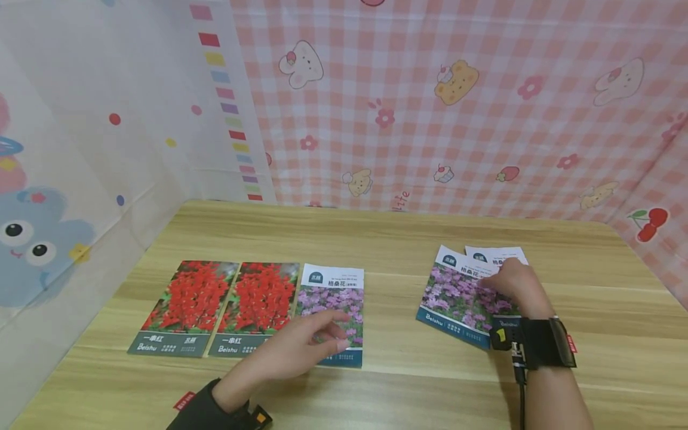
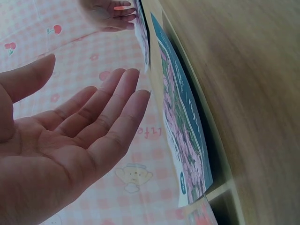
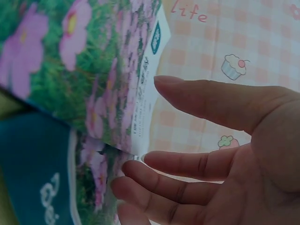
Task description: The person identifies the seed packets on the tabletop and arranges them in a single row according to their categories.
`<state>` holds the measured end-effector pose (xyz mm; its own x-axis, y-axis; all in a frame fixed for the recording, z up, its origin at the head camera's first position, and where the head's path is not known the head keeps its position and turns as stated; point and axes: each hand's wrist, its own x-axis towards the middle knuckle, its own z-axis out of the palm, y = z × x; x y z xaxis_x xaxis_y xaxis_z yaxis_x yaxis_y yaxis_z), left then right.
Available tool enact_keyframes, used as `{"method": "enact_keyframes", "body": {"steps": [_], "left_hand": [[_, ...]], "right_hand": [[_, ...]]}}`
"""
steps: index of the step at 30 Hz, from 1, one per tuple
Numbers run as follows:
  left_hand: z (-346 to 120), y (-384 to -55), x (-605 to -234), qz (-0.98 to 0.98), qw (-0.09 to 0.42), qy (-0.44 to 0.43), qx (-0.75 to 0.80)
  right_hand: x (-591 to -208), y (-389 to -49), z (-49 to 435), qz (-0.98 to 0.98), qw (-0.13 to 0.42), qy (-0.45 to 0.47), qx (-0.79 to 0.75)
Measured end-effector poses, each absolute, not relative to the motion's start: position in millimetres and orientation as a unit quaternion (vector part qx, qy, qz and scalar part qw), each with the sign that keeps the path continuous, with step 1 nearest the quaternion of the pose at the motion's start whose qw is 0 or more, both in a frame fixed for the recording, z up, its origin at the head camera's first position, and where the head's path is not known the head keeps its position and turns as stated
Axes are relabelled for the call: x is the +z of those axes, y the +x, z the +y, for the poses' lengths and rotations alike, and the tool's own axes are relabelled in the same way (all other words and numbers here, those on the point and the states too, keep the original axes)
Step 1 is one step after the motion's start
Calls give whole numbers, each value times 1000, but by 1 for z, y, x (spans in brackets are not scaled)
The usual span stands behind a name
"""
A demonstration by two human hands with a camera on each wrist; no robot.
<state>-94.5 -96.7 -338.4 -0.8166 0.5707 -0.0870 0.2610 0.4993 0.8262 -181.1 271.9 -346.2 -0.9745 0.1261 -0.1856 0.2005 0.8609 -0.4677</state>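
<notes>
My left hand [image 1: 295, 343] hovers over the lower part of a seed packet with purple flowers [image 1: 330, 298]. In the left wrist view its fingers are spread and loosely bent, holding nothing, beside that packet [image 2: 180, 126]. My right hand [image 1: 518, 286] is at the upper right edge of another purple-flower packet [image 1: 451, 292], which lies tilted and partly covers a similar packet [image 1: 481, 252]. In the right wrist view the thumb and fingers of this hand [image 3: 225, 173] stand apart near the white top edge of the upper packet [image 3: 117, 79]; contact is unclear.
Two packets with red flowers, one at the far left [image 1: 188, 298] and one next to it [image 1: 263, 292], lie in a row with the left purple one on the wooden table [image 1: 398, 394]. A pink checked curtain [image 1: 408, 137] hangs behind the table.
</notes>
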Motion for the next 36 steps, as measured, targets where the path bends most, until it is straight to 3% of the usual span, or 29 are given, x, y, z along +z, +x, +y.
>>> {"method": "enact_keyframes", "body": {"steps": [8,29,36], "left_hand": [[-96,-94,-338,848,177,246,436],[-96,-95,-342,844,188,247,438],[-96,-95,-342,845,188,242,438]], "right_hand": [[-349,-182,270,962,105,101,-231],[-361,-184,278,946,86,106,-293],[-360,-185,283,931,106,126,-326]]}}
